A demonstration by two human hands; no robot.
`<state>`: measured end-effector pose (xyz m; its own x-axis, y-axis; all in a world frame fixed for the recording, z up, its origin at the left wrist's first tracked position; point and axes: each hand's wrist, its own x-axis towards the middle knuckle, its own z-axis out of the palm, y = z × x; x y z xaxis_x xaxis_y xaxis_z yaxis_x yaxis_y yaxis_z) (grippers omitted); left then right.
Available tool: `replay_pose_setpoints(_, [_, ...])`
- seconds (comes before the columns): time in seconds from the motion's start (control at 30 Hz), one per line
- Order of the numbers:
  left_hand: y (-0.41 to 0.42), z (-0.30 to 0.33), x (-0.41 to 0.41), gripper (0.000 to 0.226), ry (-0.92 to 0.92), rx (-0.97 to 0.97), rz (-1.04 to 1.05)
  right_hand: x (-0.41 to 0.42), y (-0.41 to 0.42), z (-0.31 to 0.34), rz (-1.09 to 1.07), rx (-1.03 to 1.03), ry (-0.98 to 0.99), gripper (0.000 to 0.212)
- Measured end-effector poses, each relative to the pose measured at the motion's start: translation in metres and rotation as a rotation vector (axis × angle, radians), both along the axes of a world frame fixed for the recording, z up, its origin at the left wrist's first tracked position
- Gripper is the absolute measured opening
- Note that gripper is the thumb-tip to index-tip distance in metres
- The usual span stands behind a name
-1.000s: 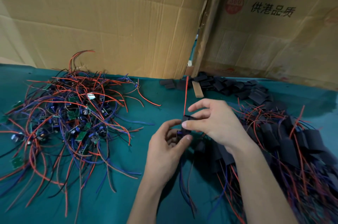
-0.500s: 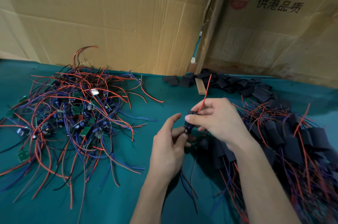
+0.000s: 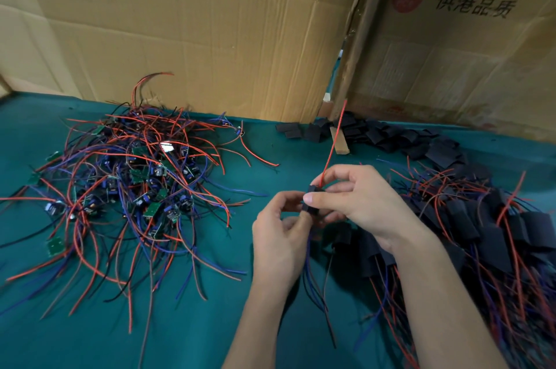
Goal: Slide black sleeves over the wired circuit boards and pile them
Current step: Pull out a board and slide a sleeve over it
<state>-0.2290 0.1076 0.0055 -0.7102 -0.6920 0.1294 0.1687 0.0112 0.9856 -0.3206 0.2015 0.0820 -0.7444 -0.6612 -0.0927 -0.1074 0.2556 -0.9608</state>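
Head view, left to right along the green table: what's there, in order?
Tangle of bare wired boards → left hand → black sleeve pinched between both hands → right hand → pile of sleeved boards.

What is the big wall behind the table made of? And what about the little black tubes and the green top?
The wall looks like brown corrugated cardboard: matte, creased, with fold lines. The black sleeves seem a soft, dull plastic or rubbery tubing, lying flattened; which one I can't tell. The table top looks like a teal mat or cloth, matte and smooth.
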Motion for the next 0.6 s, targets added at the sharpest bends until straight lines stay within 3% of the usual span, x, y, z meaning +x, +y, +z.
replay_pose_setpoints(0.1, [0.0,0.003,0.001,0.008,-0.007,-0.034,-0.022,0.003,-0.003,0.004,-0.04,-0.028,-0.008,0.014])
replay_pose_setpoints(0.2, [0.001,0.005,0.001,0.023,0.02,0.082,-0.038,-0.005,0.014,0.018,-0.177,-0.039,0.059,0.009])
replay_pose_setpoints(0.27, [0.001,0.004,0.0,0.02,0.025,0.138,-0.014,-0.014,0.045,0.035,-0.212,0.064,0.168,0.027])
replay_pose_setpoints(0.37, [0.0,0.004,-0.003,0.014,0.004,0.155,0.037,-0.02,0.095,0.056,-0.221,0.413,0.264,0.077])
replay_pose_setpoints(0.43, [0.0,0.004,-0.003,0.015,-0.015,0.144,0.058,-0.04,0.124,0.062,-0.325,0.487,0.423,0.102])
replay_pose_setpoints(0.5, [0.001,0.004,-0.004,0.017,-0.026,0.121,0.08,-0.043,0.117,0.079,-0.383,0.442,0.622,0.091])
replay_pose_setpoints(0.6, [0.0,0.005,-0.004,0.021,-0.033,0.103,0.093,0.006,0.032,0.106,-0.148,0.4,0.845,0.038])
